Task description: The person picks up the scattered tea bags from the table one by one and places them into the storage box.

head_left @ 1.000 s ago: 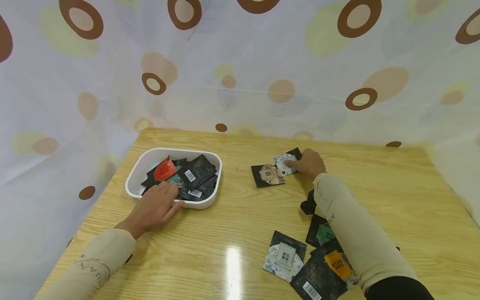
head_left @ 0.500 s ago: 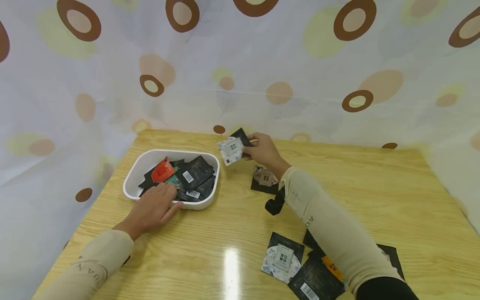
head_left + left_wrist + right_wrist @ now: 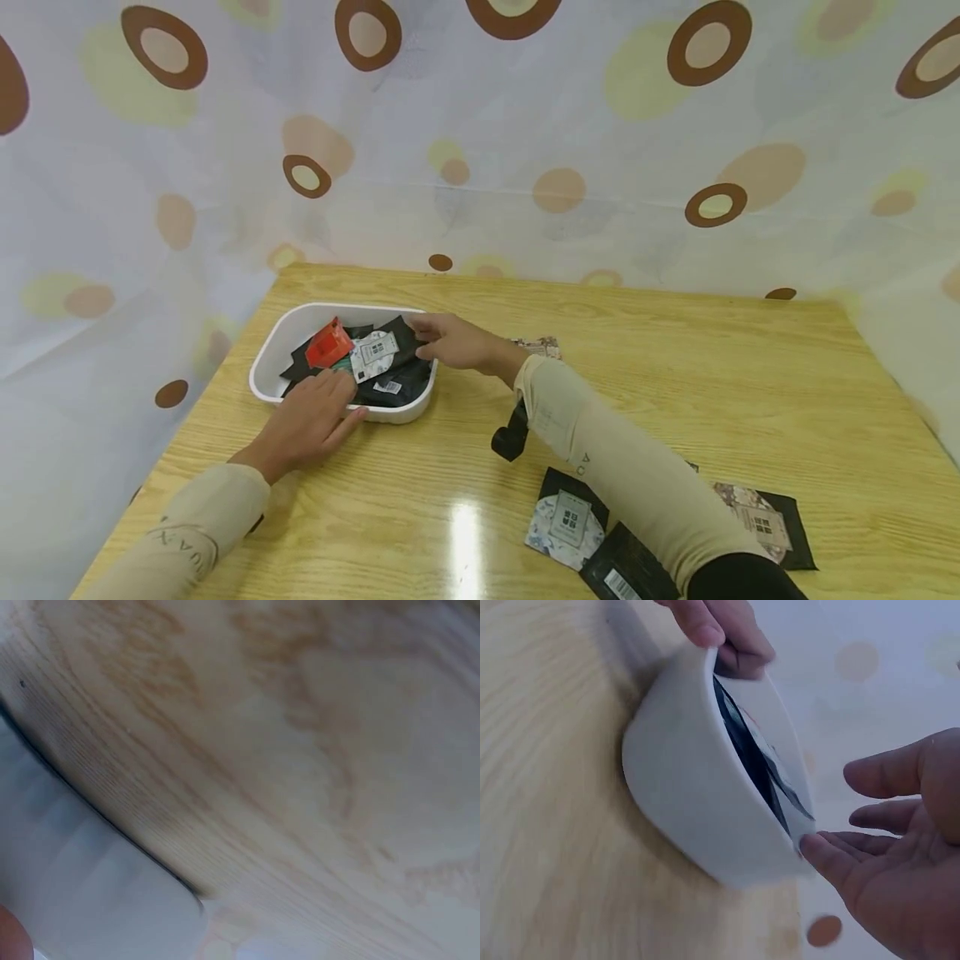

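Note:
A white plastic tub (image 3: 411,414) at the left of the table holds several black sachets (image 3: 390,385) and a red packet (image 3: 327,343). My left hand (image 3: 310,417) grips its near rim, the thumb outside and the fingers inside, as the right wrist view also shows. On top of the pile lies a black sachet with a white-and-blue patterned front (image 3: 375,355). My right hand (image 3: 459,343) is at the tub's right rim, fingers loosely extended with nothing between them. In the right wrist view, a fingertip of the right hand (image 3: 900,855) is at the tub's edge.
Behind the right wrist, a brown patterned sachet (image 3: 546,346) is mostly hidden. Nearer me lie a white-patterned sachet (image 3: 567,521), a face-down black sachet (image 3: 626,565) and another brown one (image 3: 772,527). The right sleeve covers part of this group. A patterned sheet (image 3: 480,150) hangs behind the table.
My right hand has picked the white-and-blue sachet off the table, carried it left and let it go on the tub's pile. My left hand has stayed on the rim.

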{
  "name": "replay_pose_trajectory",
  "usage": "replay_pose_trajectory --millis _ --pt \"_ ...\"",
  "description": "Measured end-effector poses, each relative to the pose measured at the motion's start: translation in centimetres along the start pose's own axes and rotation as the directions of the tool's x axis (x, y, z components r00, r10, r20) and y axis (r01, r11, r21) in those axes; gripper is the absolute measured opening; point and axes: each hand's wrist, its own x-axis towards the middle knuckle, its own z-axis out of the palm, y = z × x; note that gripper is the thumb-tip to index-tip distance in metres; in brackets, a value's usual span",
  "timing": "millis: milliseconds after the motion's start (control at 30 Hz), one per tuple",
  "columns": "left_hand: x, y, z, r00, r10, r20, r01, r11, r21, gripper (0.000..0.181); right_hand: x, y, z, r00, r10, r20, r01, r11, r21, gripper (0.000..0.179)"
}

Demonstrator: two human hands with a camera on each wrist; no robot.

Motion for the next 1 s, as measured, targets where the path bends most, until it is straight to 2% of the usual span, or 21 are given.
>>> replay_pose_trajectory --millis 167,267,367,533,667,767,800,867,967,1000 --pt "0.5 0.0 -0.2 1.000 0.001 0.008 -0.001 1.000 0.002 0.030 -4.2 1.6 -4.5 0.987 0.001 -0.159 -0.031 0.983 -0.183 0.058" --pt "0.6 -0.1 -0.4 1.000 -0.003 0.016 0.003 1.000 0.001 0.030 -6.6 3.7 -7.3 0.979 0.055 -0.197 -0.116 0.942 -0.314 0.056" --pt "0.3 -0.1 -0.4 1.000 0.005 0.015 -0.005 1.000 -0.007 0.030 -8.0 6.0 -8.7 0.974 0.113 -0.198 -0.186 0.894 -0.407 0.057" --pt "0.1 -0.1 -0.2 1.000 0.017 0.019 -0.017 0.999 -0.043 0.026 -8.3 8.3 -8.7 0.954 0.185 -0.234 -0.279 0.831 -0.481 0.069" --pt "0.0 -0.1 -0.2 1.000 0.013 0.017 -0.012 0.999 -0.047 0.024 -7.5 8.7 -7.8 0.922 0.239 -0.306 -0.375 0.750 -0.544 0.077" --pt "0.1 -0.1 -0.1 1.000 0.009 0.010 -0.009 0.999 -0.040 0.024 -7.1 8.8 -7.3 0.897 0.279 -0.342 -0.431 0.722 -0.541 0.072" --pt "0.1 -0.1 -0.1 1.000 0.008 0.009 -0.007 0.999 -0.037 0.025 -7.0 8.9 -7.2 0.891 0.288 -0.350 -0.443 0.720 -0.534 0.068" --pt "0.1 -0.1 0.0 1.000 0.008 0.009 -0.007 0.999 -0.031 0.025 -6.9 9.1 -7.0 0.882 0.302 -0.361 -0.454 0.748 -0.484 0.057" --pt "0.1 -0.1 -0.1 1.000 0.010 0.011 -0.010 1.000 -0.025 0.025 -6.8 9.3 -7.1 0.878 0.284 -0.384 -0.428 0.825 -0.368 0.046" --pt "0.0 -0.1 -0.1 1.000 0.012 0.013 -0.011 1.000 -0.021 0.025 -6.7 9.1 -7.2 0.881 0.269 -0.389 -0.401 0.861 -0.313 0.044"
